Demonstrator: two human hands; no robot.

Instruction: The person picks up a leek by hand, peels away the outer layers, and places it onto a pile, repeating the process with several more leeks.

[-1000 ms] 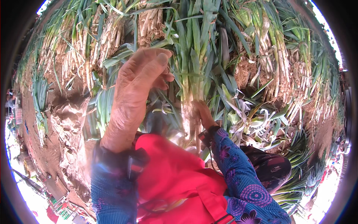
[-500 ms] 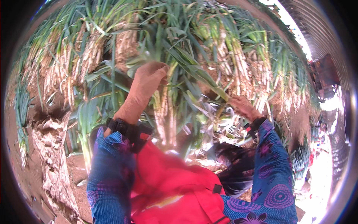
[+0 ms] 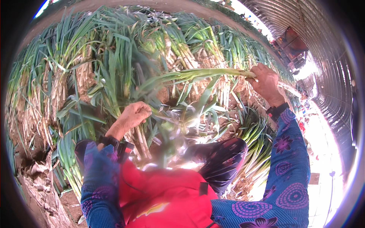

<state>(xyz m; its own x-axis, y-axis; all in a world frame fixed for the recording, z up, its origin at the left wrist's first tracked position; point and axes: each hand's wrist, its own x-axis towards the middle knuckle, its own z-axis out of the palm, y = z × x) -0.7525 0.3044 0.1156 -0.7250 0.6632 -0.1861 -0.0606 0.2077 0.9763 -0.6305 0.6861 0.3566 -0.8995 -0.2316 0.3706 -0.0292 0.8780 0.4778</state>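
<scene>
My right hand is raised at the right, shut on a single leek whose pale green stalk lies almost level, with blurred leaves trailing left and its white end past my wrist side. My left hand is lower, at left of centre among the leaves, fingers curled closed; I cannot make out what is in them. Below it stands a bunch of leeks with white stems, partly hidden by blurred leaves. My bent knee is beside it, above my red apron.
Rows of leeks with rooty white ends arch across the back and left. Leek leaves lie right of my knee. A crumpled brown sheet lies lower left on soil. A ribbed tunnel roof and a reddish machine appear far right.
My right hand has moved up and right, swinging a leek out from the middle to a nearly level position. My left hand has dropped downward. The view has turned toward the right.
</scene>
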